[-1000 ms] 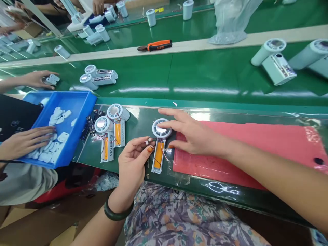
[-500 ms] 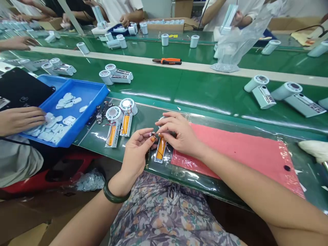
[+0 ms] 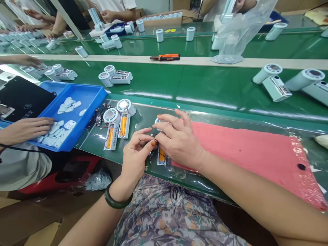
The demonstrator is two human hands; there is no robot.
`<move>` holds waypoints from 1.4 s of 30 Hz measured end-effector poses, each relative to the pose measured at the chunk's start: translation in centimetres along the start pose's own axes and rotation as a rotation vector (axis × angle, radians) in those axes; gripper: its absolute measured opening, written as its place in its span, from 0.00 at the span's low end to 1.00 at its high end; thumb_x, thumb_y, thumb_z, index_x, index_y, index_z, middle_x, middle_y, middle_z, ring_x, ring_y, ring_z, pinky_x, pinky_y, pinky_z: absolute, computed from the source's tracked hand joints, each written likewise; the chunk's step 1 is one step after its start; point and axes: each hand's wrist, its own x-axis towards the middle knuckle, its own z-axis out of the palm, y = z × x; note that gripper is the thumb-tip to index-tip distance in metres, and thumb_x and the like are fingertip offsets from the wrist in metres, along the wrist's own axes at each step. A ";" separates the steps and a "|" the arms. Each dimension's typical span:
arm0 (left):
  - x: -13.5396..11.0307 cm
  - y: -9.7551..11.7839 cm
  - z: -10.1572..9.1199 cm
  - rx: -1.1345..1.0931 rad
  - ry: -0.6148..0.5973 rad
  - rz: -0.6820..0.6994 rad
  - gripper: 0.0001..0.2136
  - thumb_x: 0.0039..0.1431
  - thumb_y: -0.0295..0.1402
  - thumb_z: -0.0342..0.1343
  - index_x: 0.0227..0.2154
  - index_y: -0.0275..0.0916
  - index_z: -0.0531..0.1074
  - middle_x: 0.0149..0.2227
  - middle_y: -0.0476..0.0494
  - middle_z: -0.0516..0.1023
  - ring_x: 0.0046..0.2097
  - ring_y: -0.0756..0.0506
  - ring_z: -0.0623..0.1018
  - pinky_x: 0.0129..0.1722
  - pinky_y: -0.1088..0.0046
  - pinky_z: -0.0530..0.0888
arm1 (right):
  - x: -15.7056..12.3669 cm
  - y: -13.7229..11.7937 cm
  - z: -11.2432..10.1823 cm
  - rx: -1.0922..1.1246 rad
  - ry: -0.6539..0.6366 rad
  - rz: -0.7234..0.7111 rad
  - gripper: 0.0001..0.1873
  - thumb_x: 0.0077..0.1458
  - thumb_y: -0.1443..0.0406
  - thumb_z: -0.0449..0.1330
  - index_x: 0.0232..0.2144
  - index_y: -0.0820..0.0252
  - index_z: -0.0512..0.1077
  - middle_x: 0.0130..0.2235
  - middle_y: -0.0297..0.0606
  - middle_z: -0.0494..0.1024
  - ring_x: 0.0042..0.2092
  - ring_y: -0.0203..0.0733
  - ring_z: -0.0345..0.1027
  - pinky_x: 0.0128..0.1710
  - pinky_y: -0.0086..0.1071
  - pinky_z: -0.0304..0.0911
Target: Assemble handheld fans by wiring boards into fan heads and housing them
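Observation:
My left hand (image 3: 138,150), with a dark bangle on its wrist, pinches thumb against fingers; the small part between them is hidden. Beside it my right hand (image 3: 178,140) bends over a small handheld fan (image 3: 162,155), thumb and forefinger closed near the left fingertips, other fingers raised. What the right fingers grip cannot be made out. The fan lies on the bench with its orange battery showing, its round head mostly covered by my right hand. To the left lie two more opened fans (image 3: 110,131) with orange batteries and thin wires.
A pink mat (image 3: 238,147) lies to the right. At left, a co-worker's hand (image 3: 33,130) reaches into a blue tray (image 3: 101,97) of white pieces. Small dark parts (image 3: 98,117) lie near the tray. Beyond are a green belt (image 3: 205,82) with fans, orange-black pliers (image 3: 165,57) and a plastic bag (image 3: 230,44).
My right hand has closed in over the fan and my left fingertips, hiding the small part seen between them before. The view has shifted slightly. The co-worker's hand has moved a little further into the tray.

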 end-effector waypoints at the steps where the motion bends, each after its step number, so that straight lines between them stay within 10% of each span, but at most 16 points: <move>1: 0.0 0.0 0.0 -0.006 0.002 -0.011 0.10 0.48 0.38 0.73 0.28 0.39 0.80 0.51 0.42 0.76 0.40 0.49 0.79 0.38 0.74 0.80 | -0.1 0.1 0.0 0.044 -0.012 0.021 0.10 0.65 0.70 0.57 0.32 0.56 0.75 0.48 0.36 0.82 0.60 0.48 0.67 0.66 0.52 0.47; 38: 0.1 -0.1 0.1 0.023 0.015 0.008 0.11 0.52 0.40 0.71 0.26 0.40 0.79 0.47 0.40 0.80 0.46 0.43 0.80 0.38 0.73 0.79 | -0.5 0.7 -0.1 0.376 -0.106 0.193 0.07 0.65 0.66 0.58 0.37 0.52 0.76 0.47 0.34 0.83 0.60 0.47 0.67 0.66 0.55 0.47; 42: -0.2 -0.1 0.0 -0.064 0.014 -0.026 0.14 0.52 0.40 0.71 0.41 0.44 0.80 0.47 0.43 0.82 0.47 0.45 0.82 0.46 0.69 0.81 | -0.4 0.6 -0.2 0.384 -0.087 0.252 0.06 0.62 0.68 0.60 0.34 0.53 0.77 0.52 0.37 0.80 0.64 0.51 0.62 0.64 0.54 0.52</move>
